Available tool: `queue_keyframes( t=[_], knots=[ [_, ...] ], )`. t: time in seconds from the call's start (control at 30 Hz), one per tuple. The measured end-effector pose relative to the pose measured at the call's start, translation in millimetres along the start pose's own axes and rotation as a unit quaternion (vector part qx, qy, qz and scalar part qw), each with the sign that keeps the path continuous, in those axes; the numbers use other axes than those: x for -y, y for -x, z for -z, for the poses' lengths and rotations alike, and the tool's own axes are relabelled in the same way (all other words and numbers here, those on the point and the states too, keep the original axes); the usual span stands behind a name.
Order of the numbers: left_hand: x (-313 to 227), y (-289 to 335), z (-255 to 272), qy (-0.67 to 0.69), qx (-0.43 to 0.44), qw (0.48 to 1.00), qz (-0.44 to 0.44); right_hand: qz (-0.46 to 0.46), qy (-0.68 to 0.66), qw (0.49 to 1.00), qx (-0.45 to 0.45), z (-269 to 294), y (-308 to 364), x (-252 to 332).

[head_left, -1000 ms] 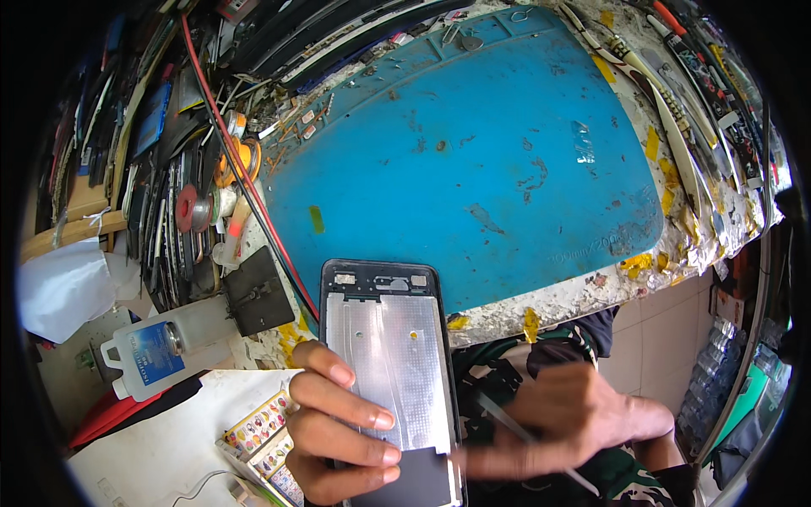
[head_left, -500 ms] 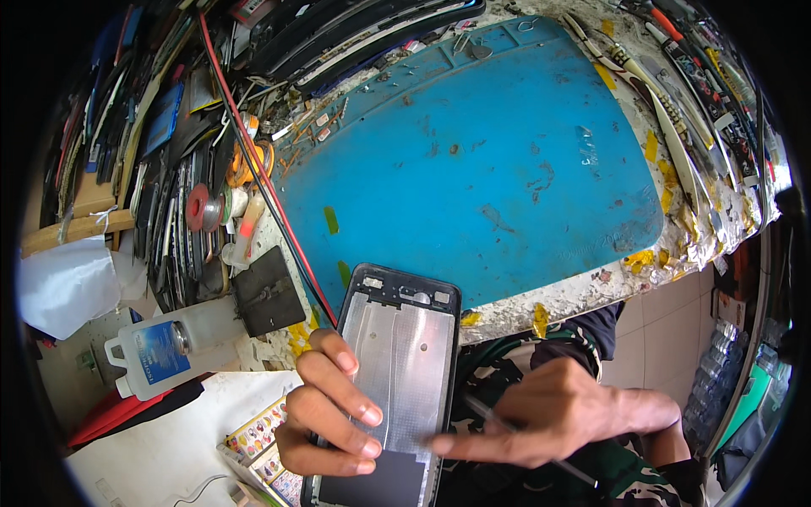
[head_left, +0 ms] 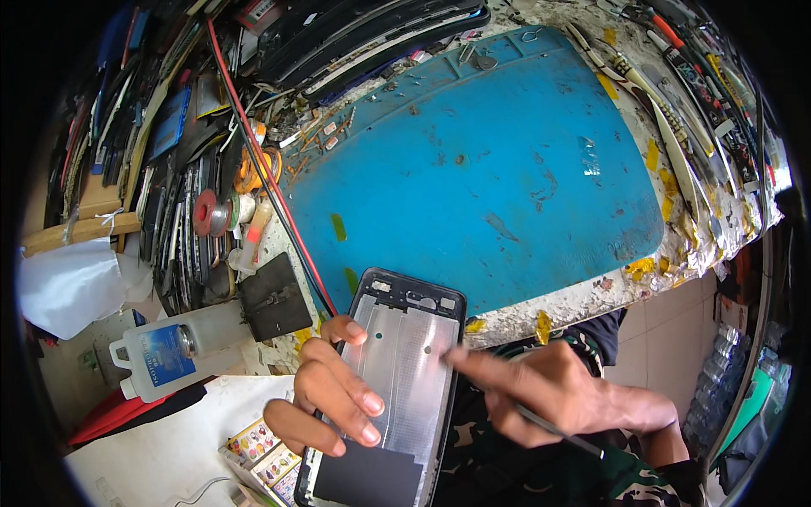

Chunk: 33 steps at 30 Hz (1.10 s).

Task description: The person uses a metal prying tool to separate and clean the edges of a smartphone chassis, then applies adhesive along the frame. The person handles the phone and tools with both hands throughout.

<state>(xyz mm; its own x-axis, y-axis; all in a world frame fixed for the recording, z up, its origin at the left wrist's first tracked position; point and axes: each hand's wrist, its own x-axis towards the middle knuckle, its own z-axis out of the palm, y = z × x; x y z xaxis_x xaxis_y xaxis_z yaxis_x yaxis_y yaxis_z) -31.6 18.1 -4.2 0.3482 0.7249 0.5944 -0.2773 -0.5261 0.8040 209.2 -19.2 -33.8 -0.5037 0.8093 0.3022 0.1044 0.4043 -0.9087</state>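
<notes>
A black phone frame (head_left: 416, 363) with a silver metal inner plate is held tilted in front of me, just off the near edge of the blue mat (head_left: 490, 194). My left hand (head_left: 325, 393) grips it from the left, its fingers curled over the edge onto the plate. My right hand (head_left: 549, 389) is on the other side, its outstretched, blurred index finger at the frame's right edge. Tucked in that hand's other fingers is a thin dark rod-like tool (head_left: 562, 431) with a pale end; its exact kind does not show.
Left of the mat stand a white plastic bottle (head_left: 165, 359) with a blue label, a dark square plate (head_left: 274, 296) and a red solder spool (head_left: 209, 213). A red-and-black cable (head_left: 269, 182) crosses the mat's left edge. Hand tools (head_left: 676, 93) crowd the far right.
My right index finger has slid up along the frame's right edge, away from me. The left fingers have shifted and spread on the plate. The whole view has moved slightly.
</notes>
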Motion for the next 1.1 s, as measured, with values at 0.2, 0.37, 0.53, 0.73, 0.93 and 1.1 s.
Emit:
queue_keyframes(
  t=[0.2,0.37,0.53,0.73,0.93,1.1],
  knots=[
    [-2,-1,6,0.006,0.0,1.0,0.001,-0.053,-0.063,0.996,-0.039,3,-3,0],
    [3,-6,-5,-0.061,-0.026,0.996,-0.059,-0.075,-0.062,0.995,-0.02,3,1,-2],
    [12,-19,-24,-0.058,-0.042,0.99,-0.119,-0.086,-0.066,0.994,0.03,6,2,-3],
    [13,-30,-59,-0.19,-0.151,0.958,-0.152,-0.05,-0.034,0.998,0.035,12,6,0],
    [9,-21,-57,-0.33,-0.125,0.924,-0.15,-0.116,-0.143,0.983,-0.026,28,12,1],
    [3,-18,-39,-0.477,-0.018,0.872,-0.11,-0.185,-0.207,0.959,-0.058,40,22,9]
  ],
)
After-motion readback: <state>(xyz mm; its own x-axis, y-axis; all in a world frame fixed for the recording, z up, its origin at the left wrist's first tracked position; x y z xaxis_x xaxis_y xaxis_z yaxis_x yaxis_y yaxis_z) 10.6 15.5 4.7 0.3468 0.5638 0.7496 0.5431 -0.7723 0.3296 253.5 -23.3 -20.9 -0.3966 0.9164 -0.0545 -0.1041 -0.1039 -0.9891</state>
